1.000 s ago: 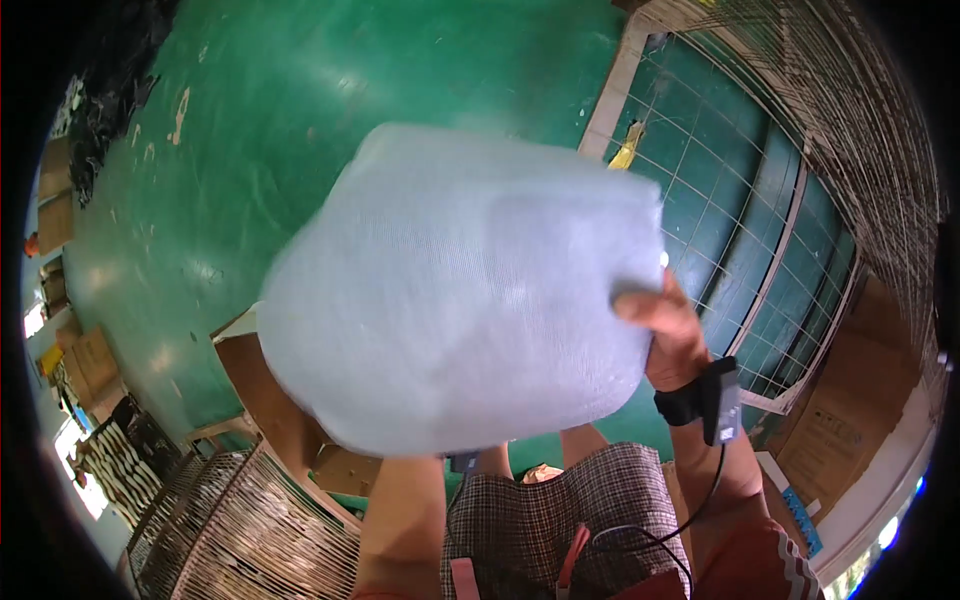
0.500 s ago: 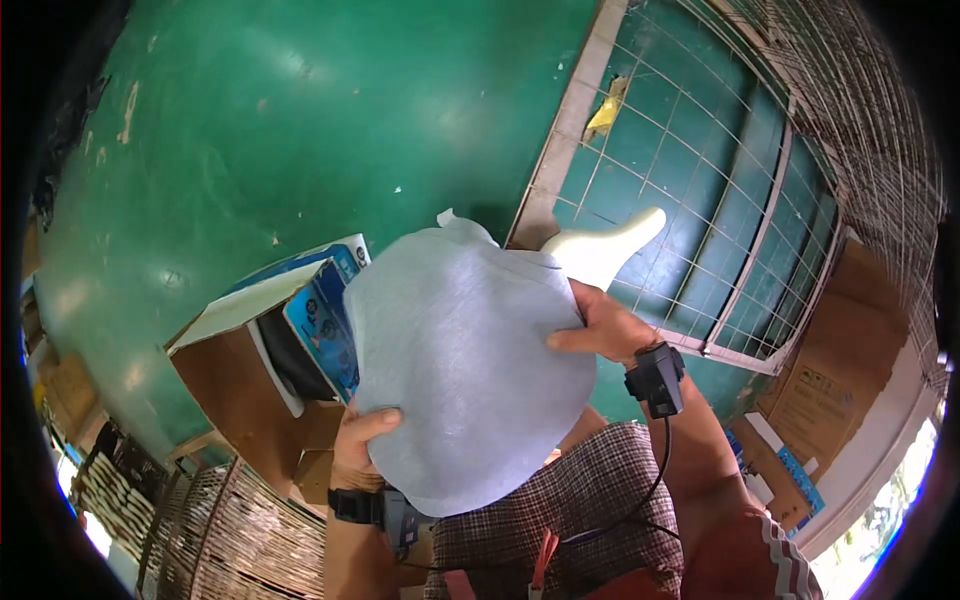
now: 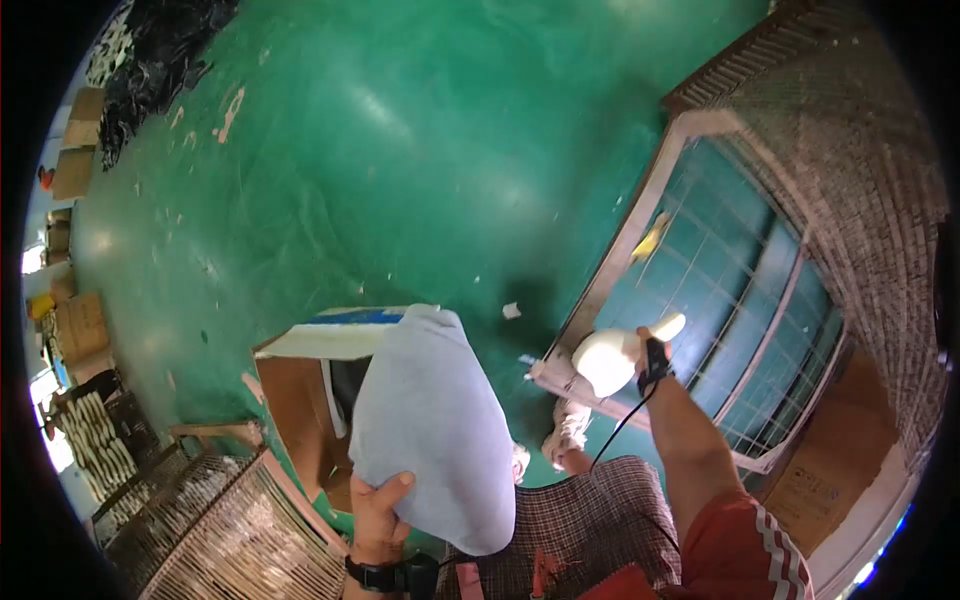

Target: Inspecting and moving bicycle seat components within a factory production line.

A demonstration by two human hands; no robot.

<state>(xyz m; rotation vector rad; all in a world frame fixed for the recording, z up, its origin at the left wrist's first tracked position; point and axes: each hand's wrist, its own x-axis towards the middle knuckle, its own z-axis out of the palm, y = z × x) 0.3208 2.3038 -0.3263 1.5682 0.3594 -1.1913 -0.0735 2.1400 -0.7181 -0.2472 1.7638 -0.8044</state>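
My left hand is closed on the lower left edge of a light grey, soft-looking oval piece, thumb on top. This piece hangs over my lap and hides part of the box behind it. My right hand, arm stretched out to the right, is closed around the narrow part of a smooth white form with a rounded body and a slim rounded end. The form is at the near corner of a wire-mesh frame; its exact kind I cannot make out. My right fingers are partly hidden.
An open cardboard box stands left of the grey piece. The mesh frame lies on the green floor at right, a yellow scrap on it. A slatted rack is at lower left, flattened cardboard at far right.
My right hand has let go of the grey piece and moved right onto the white form. The grey piece now hangs from my left hand alone, narrower and tilted. The view has shifted.
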